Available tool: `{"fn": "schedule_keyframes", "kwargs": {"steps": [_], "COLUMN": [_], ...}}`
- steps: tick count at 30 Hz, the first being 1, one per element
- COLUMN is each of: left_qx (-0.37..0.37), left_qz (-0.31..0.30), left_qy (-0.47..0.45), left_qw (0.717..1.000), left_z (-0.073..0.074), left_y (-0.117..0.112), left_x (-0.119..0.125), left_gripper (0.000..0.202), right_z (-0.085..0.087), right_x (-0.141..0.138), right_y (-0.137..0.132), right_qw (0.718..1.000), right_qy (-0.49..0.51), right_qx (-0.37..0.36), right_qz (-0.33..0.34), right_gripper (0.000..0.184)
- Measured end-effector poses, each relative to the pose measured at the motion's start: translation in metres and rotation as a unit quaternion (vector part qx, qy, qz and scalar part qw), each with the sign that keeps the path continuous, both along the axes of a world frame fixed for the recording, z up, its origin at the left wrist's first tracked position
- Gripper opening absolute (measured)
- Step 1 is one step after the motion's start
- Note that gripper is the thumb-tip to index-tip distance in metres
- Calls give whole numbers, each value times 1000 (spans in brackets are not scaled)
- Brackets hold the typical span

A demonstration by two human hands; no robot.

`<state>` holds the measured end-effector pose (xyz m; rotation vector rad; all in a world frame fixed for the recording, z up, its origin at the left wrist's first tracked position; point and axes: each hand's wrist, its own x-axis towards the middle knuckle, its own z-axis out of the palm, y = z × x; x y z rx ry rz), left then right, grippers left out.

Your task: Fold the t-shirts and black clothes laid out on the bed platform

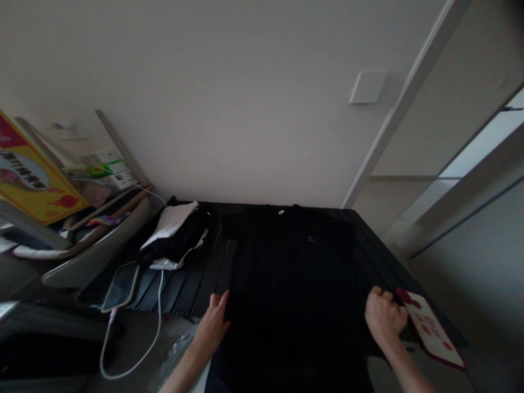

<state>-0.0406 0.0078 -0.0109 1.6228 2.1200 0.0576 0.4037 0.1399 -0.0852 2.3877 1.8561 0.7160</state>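
A black T-shirt point(292, 278) lies spread front up on the dark slatted table, its collar toward the wall. A small white label shows at the neck and a small pale logo on the chest. My left hand point(213, 322) is at the shirt's left side, thumb and fingers closed about the edge of the cloth. On the opposite side my right hand point(385, 314) is curled into a fist at the shirt's right edge, with a ring on one finger. The cloth inside the fist is hidden. Toward me, the lower part of the shirt fades into darkness.
Folded white and black clothes point(176, 232) lie on the table's point(208, 256) left. A phone point(121, 286) with a white cable point(159, 305) sits nearby. Left stands a chair point(98, 245) with a yellow sign point(41, 177). A white piece with red trim point(432, 330) is at right.
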Motion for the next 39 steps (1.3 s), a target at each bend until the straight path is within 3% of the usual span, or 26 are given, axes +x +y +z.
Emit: {"fn": "schedule_keyframes", "kwargs": {"steps": [2,5,9,12,15,17,19,23,26,32,35,39], "left_qx": [-4,6,62,106,128,135,143,147,131,135,152,195], "left_qz": [-16,-38,-20,-1,14,27,41,72,93,114,161,209], "left_qy": [46,64,64,77,81,75,59,-30,-105,-183,-242,-364], "left_qw": [999,997,996,991,988,988,987,986,981,967,945,886], "left_z": [1,-3,-21,-35,-43,-44,-42,-35,-34,-41,-37,-26], "left_y": [1,11,36,58,81,99,118,157,178,194,198,204], "left_x": [4,9,9,4,-3,-9,-15,-20,-16,1,1,-7], "left_gripper": [84,84,56,49,49,50,51,54,56,54,49,51], "right_z": [1,11,28,35,38,40,41,41,35,18,21,41], "right_x": [-7,-44,-123,-185,-236,-264,-287,-318,-332,-343,-339,-322], "right_y": [-2,-11,-33,-65,-105,-129,-146,-156,-157,-154,-148,-130], "right_qw": [1000,1000,981,927,839,794,771,788,789,798,810,806], "right_qy": [-13,6,127,248,357,393,407,417,414,419,452,516], "right_qx": [8,25,-12,-66,-135,-185,-218,-228,-229,-191,-127,-4], "right_qz": [2,14,149,273,387,425,438,391,392,388,351,289], "right_gripper": [29,34,47,48,54,63,71,77,79,53,40,21]}}
